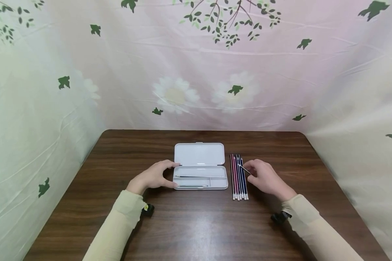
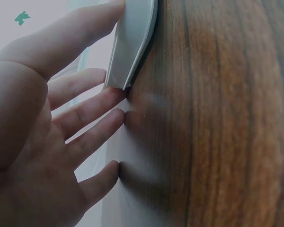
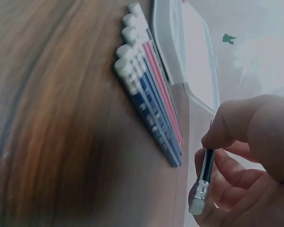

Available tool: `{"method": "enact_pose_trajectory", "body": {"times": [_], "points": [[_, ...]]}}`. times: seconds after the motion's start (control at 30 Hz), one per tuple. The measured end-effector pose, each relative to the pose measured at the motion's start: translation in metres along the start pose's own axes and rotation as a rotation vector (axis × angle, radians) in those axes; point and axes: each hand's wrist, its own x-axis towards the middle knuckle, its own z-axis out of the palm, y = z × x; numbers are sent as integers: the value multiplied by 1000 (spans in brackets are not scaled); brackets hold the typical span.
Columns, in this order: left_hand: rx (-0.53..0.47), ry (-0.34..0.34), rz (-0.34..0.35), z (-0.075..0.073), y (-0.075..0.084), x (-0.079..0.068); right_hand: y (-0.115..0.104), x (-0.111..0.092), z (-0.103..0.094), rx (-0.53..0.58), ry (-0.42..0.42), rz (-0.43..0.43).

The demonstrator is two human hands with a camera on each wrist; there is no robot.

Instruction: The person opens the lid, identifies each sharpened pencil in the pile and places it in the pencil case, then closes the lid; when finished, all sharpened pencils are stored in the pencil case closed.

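Currently, one dark pencil (image 3: 207,166) is held in the right hand (image 1: 264,175), pinched between thumb and fingers, its white eraser end left exposed. Just above the table (image 1: 196,224) it is carried, beside a row of red and dark-blue pencils (image 1: 238,183) whose erasers are turned toward the person. To the left of that row, slightly apart, a white pencil box (image 1: 218,183) is set with its lid (image 1: 199,154) laid open at the back; two slender, pencil-like items are seen inside, one in the rear compartment, one in the long front one. The left hand (image 1: 153,175) is spread wide, thumb and fingers touching the box's left end, not wrapped round it. Handling, as judged: the pencil should be found light and stiff, smooth enough to be rolled by a loose pinch, best gripped mid-shaft; any point would be easily snapped if knocked. Box presumably thin plastic, light, easily slid on the smooth wood, so best steadied by its end wall; the hinge side should not be levered.
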Motion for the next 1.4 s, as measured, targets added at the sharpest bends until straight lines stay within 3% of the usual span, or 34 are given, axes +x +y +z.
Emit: {"method": "enact_pose_trajectory", "body": {"times": [0.37, 0.6, 1.17, 1.4], "points": [[-2, 4, -2, 1, 2, 0, -26, 20, 16, 51, 17, -198], [3, 3, -3, 1, 2, -1, -48, 31, 28, 47, -33, -300], [5, 3, -12, -1, 1, 1, -96, 52, 60, 130, -151, -348], [6, 1, -11, -1, 2, 1, -110, 59, 78, 114, -195, -378]]}}
